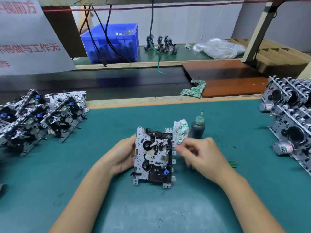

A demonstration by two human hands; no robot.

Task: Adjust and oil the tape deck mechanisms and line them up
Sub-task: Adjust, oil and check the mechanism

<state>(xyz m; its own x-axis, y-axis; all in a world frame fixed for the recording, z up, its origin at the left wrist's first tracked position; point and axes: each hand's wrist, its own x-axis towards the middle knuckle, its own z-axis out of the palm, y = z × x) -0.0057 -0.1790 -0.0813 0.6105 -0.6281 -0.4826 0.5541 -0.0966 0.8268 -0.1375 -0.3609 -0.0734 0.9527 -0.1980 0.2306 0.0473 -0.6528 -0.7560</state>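
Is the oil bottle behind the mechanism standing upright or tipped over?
Upright. The oil bottle stands on its base on the green mat, needle tip pointing up, beside the crumpled cloth. Neither hand touches it.

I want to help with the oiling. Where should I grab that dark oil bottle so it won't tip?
Probably grip the oil bottle around its wide dark body, coming from the right. It stands upright with a thin needle tip on top, the crumpled cloth sits close on its left, and the right hand is in front.
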